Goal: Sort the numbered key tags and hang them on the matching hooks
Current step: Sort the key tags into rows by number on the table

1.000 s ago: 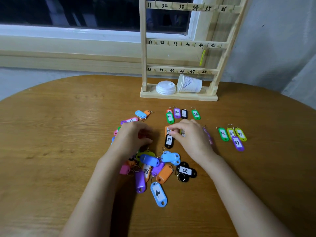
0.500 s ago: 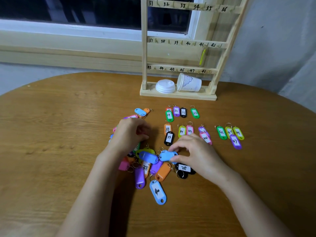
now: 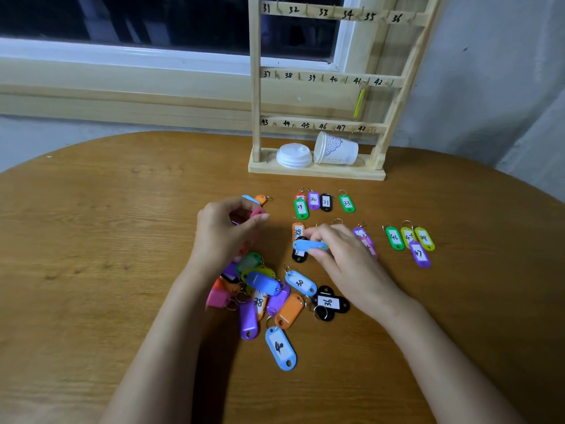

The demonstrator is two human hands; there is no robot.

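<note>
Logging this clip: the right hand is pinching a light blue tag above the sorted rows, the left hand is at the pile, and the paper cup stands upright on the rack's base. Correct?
Not quite. In the head view the paper cup lies on its side on the rack's base, beside the lids. The right hand does pinch a light blue tag; the left hand is at the pile.

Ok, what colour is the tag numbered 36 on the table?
Black, with a white label; the tag numbered 36 shows clearly in the head view, near the right hand.
</note>
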